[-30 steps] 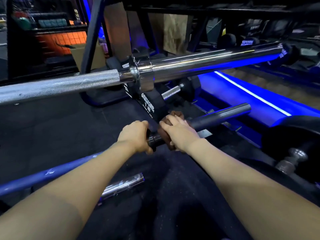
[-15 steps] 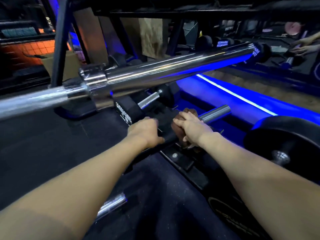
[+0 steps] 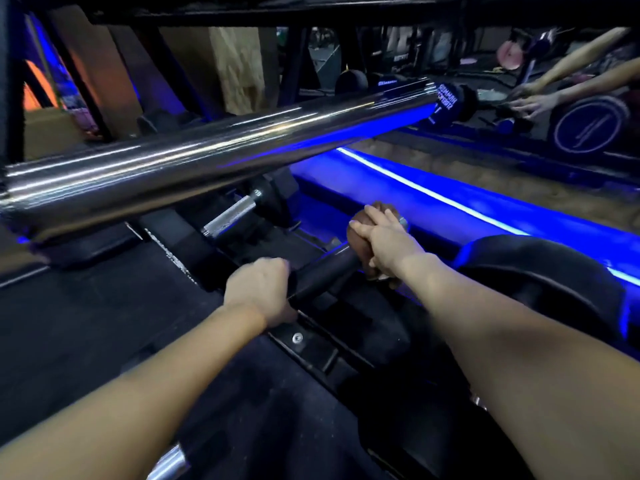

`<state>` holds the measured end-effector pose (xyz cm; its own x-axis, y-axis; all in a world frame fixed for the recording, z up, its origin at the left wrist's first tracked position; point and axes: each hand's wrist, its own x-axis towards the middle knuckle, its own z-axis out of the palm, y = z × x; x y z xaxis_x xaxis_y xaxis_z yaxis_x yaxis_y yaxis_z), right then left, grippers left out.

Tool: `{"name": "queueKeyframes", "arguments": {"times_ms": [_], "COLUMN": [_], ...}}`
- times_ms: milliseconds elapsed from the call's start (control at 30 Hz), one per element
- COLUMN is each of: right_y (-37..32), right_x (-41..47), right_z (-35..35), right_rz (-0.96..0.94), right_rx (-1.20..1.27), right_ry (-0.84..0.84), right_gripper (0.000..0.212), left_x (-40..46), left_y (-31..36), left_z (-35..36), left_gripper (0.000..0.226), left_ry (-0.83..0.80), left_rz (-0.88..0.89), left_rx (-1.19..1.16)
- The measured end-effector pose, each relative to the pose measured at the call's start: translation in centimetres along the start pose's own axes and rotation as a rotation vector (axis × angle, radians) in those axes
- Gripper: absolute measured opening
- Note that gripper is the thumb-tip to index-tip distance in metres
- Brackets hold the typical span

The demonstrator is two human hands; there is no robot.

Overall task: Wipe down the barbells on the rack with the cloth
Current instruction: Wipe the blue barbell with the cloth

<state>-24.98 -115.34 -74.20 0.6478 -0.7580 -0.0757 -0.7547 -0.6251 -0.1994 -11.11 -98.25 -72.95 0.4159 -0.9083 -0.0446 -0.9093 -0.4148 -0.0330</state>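
While gripped at two points, dark steel barbell sleeve (image 3: pixel 325 270) at centre frame, running from lower centre up toward right of centre. Left hand (image 3: pixel 258 292) curled round the sleeve's near part, steadying. Right hand (image 3: pixel 379 242) clamped round a crumpled brown cloth (image 3: pixel 356 233), itself wrapped about the sleeve close to its far tip.

Judged heavy, rigid, smooth; likely to roll under a push unless braced, hence the holding hand. Best taken by the bare sleeve just beside the cloth, clear of the end. Cloth soft, light, bunches easily; needs a full wrap and firm squeeze to drag without slipping.

Long chrome barbell sleeve (image 3: pixel 221 157) across upper half of frame, left edge to upper right, apparently not yet under the cloth. Short knurled steel handle (image 3: pixel 230 216) beneath it, left of centre.

Hidden or unclear: sleeve tip mostly covered by cloth and fingers; shaft behind left hand lost in dark. Rack supports hard to separate from black floor. Black rubber weight plate (image 3: pixel 540 271) at right partly masked by forearm. Left hand blurred. Other arms at upper right small, doing unclear work.
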Motion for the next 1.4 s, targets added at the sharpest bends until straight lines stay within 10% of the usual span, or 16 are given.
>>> {"name": "queueKeyframes", "arguments": {"times_ms": [367,567,1400], "right_y": [0.7,-3.4,-22.2], "right_x": [-1.4,-4.5,-16.2], "right_z": [-0.8,-0.9,2.8], "right_rz": [0.286,0.324,-0.271], "right_rx": [0.041,0.443,0.037], "right_ry": [0.090,0.230,-0.141], "right_gripper": [0.084,0.049,0.064], "left_x": [-0.1,-0.5,-15.5], "left_y": [-0.2,-0.6,-10.3], "left_z": [-0.4,-0.7,2.0], "left_gripper": [0.067,0.067,0.066], "left_ry": [-0.052,-0.093,0.179], "left_rz": [-0.003,-0.005,-0.202], "left_rx": [-0.052,-0.124,-0.394]}}
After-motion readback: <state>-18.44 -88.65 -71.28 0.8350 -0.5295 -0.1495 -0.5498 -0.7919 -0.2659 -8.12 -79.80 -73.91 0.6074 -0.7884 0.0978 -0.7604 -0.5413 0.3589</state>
